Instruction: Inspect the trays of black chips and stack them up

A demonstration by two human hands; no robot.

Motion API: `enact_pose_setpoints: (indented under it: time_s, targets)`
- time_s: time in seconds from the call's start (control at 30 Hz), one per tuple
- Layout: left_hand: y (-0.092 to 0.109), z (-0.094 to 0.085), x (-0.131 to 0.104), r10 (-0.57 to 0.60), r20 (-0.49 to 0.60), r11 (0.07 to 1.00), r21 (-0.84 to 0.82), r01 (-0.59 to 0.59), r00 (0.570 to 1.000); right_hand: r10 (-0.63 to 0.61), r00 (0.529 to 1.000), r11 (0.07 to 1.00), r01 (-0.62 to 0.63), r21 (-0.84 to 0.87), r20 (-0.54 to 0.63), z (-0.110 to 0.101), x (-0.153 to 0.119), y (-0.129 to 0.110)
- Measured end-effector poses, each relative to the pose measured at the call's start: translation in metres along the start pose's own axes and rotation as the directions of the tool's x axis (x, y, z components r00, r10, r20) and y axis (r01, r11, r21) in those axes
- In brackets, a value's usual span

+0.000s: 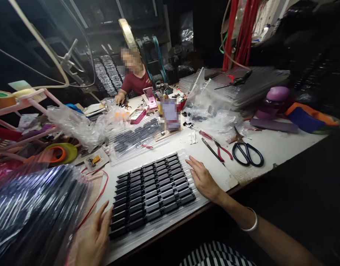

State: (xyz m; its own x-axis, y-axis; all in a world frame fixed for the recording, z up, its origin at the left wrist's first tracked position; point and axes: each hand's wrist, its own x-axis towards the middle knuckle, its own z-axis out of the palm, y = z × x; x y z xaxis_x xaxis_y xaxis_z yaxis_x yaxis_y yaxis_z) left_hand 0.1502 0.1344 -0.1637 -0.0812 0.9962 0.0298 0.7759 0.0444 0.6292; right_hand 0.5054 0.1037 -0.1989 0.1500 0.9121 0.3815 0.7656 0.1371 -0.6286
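Note:
A clear plastic tray (183, 155) filled with rows of black parts (153, 192) lies flat at the front of the white table. My left hand (95, 236) rests against its left edge, thumb and fingers apart. At the right edge, my right hand (203, 179) touches the plastic with its fingers spread. Neither hand is closed around anything. Behind lies another clear tray with dark parts (139, 135).
Stacked trays (39, 214) stand at the left. Black-handled scissors (246, 151) and red-handled pliers (221, 146) lie right of the tray. Plastic bags (78, 125) and a tape roll (57, 153) are at back left. Across the table sits a person (135, 83).

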Motion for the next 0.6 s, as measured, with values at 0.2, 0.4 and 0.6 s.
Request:
enact_pose_setpoints:
  time_s: [0.2, 0.4, 0.6]
  targets:
    - [0.07, -0.011, 0.038, 0.165, -0.023, 0.926, 0.346, -0.147, 0.986, -0.063, 0.996, 0.998, 0.065, 0.025, -0.056, -0.037, 0.011, 0.028]
    - [0.158, 0.061, 0.068, 0.663, 0.191, 0.709, 0.148, -0.689, 0.723, 0.018, 0.955, 0.989, -0.061, -0.137, -0.297, -0.076, 0.006, 0.094]
    - [0.192, 0.13, 0.094, 0.68, 0.301, 0.679, 0.085, -0.729, 0.669, -0.029, 0.942, 0.976, -0.045, -0.213, -0.333, -0.07, -0.007, 0.107]
